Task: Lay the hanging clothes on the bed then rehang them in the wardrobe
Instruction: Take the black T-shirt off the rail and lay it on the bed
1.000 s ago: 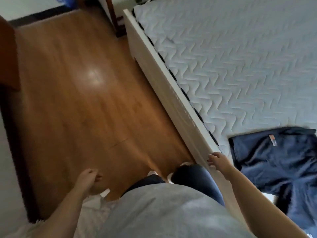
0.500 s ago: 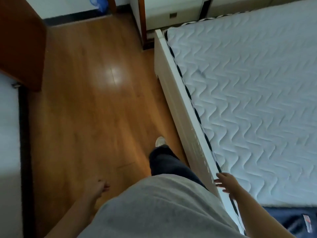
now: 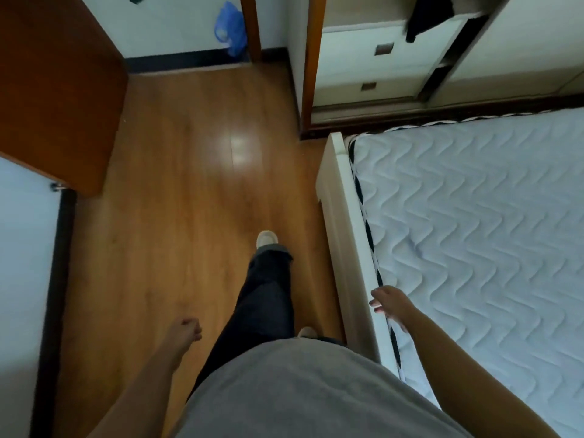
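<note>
Left grip (image 3: 186, 330) hangs with its fingers loosely curled and holds nothing, and the right grip (image 3: 390, 303) is spread, fingers fairly straight, empty too, over the edge of the bed (image 3: 344, 248) where the frame meets the mattress (image 3: 474, 232); whether it touches the edge I cannot tell. What has changed is the person's place: a second ago they stood beside a dark garment lying on the mattress, half a second ago only a corner of it showed at the lower right, and now it is out of sight behind them. One leg is stepped forward along the wooden floor (image 3: 189, 200), and the wardrobe (image 3: 363, 67) has come into view ahead at the head of the bed, with its white drawers and a dark piece of clothing (image 3: 423, 14) hanging at the top. I judge this to be the walk back for another item, so laying out is not finished and rehanging has not begun. Both grips were empty in the earlier pictures as well; the right one has opened a little wider.
</note>
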